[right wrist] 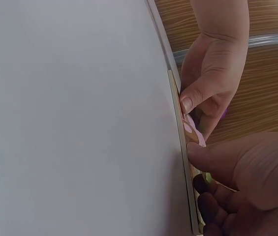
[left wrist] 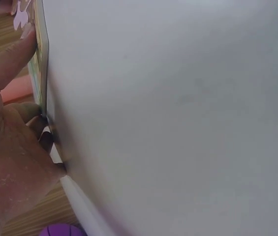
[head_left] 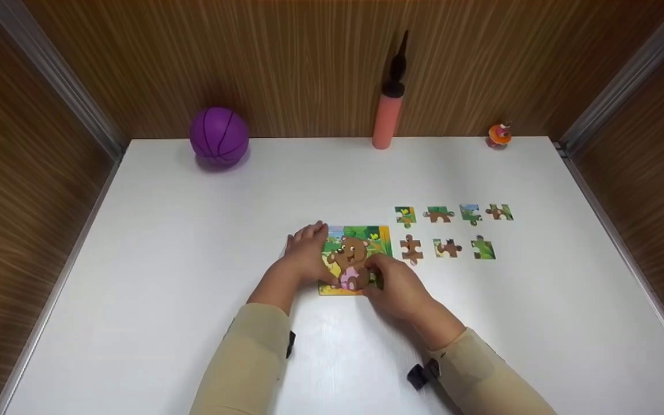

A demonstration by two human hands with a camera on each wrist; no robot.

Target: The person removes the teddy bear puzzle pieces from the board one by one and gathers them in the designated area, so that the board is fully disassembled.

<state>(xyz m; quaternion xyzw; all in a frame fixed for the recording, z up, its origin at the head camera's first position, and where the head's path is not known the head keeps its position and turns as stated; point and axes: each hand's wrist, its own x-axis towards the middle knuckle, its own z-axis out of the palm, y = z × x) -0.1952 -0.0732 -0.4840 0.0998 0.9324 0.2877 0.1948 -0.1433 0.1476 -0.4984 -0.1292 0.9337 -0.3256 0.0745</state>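
The puzzle board (head_left: 384, 236), with a brown bear picture, lies on the white table. My left hand (head_left: 307, 252) lies along its left side, thumb pressing the picture near the lower left and fingers reaching to the upper left corner. In the left wrist view, that thumb (left wrist: 15, 59) is straight and the fingertips touch the board's edge. My right hand (head_left: 398, 288) is bent over the lower right of the board. It pinches a small puzzle piece (right wrist: 207, 178) with green on it, mostly hidden by the fingers, right at the board's surface.
Several loose puzzle pieces (head_left: 438, 214) lie in two rows to the right of the board. Along the back wall are a purple ball (head_left: 219, 137), a pink hand pump (head_left: 387, 118) with a black nozzle, and a small orange toy figure (head_left: 499, 134).
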